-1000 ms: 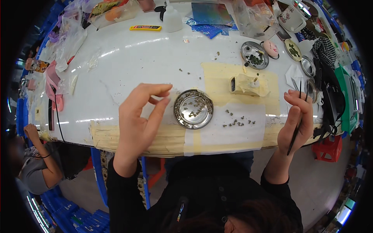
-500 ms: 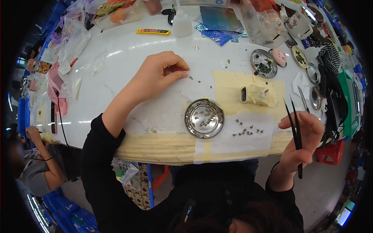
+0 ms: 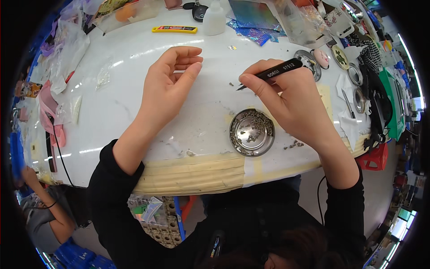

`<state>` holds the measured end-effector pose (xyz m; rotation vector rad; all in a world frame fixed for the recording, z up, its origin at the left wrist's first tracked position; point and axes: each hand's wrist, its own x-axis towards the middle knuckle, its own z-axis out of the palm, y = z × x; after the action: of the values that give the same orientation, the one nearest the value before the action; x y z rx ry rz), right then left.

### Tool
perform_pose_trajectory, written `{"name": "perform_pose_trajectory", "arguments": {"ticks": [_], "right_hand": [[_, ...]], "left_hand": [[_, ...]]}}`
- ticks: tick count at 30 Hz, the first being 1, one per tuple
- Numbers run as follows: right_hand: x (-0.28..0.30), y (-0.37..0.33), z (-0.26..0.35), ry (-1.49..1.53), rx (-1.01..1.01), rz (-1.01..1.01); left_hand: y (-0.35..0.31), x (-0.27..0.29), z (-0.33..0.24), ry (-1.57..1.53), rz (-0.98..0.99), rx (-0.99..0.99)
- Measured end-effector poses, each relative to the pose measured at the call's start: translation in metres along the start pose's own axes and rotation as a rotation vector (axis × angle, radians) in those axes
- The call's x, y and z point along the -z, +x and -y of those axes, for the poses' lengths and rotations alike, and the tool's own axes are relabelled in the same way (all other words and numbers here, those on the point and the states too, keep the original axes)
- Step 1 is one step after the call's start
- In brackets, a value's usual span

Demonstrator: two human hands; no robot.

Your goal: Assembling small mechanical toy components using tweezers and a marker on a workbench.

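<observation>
Two hands: both are now set over the white worktop (image 3: 134, 103), where half a second ago only the left was.
Right hand (image 3: 295, 107): brought in from the edge; black tweezers (image 3: 268, 74) are pinched in its grip, tips lowered to a small dark piece (image 3: 231, 84).
Left hand (image 3: 168, 87): drawn back toward the middle, fingers loosely curled, nothing held as far as can be seen.
Round metal dish (image 3: 251, 132): just below the right hand, small dark bits inside.
Loose bits (image 3: 293, 144): scattered beside the dish.
Meaning: picking with the tweezers appears to be under way.
</observation>
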<state>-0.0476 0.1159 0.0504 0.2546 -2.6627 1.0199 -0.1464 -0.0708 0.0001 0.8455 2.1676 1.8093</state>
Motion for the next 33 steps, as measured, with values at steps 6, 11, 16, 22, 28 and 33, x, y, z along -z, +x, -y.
{"name": "perform_pose_trajectory", "arguments": {"ticks": [6, 11, 16, 22, 28, 33], "right_hand": [[-0.012, 0.005, -0.002, -0.104, 0.008, -0.008], [-0.016, 0.006, -0.001, -0.126, 0.018, -0.012], [-0.018, 0.008, -0.002, -0.149, 0.045, -0.019], [-0.016, 0.008, -0.003, -0.144, -0.008, 0.008], [-0.016, 0.006, -0.006, -0.094, 0.027, -0.006], [-0.010, -0.004, 0.002, -0.002, 0.138, -0.121]], "left_hand": [[-0.008, 0.003, -0.005, -0.185, 0.002, 0.192], [-0.010, 0.004, -0.005, -0.229, -0.004, 0.194], [-0.010, 0.003, -0.007, -0.252, -0.009, 0.226], [-0.010, 0.003, -0.007, -0.273, -0.011, 0.254], [-0.010, 0.003, -0.007, -0.286, -0.001, 0.273], [-0.013, 0.001, -0.010, -0.325, 0.064, 0.318]]}}
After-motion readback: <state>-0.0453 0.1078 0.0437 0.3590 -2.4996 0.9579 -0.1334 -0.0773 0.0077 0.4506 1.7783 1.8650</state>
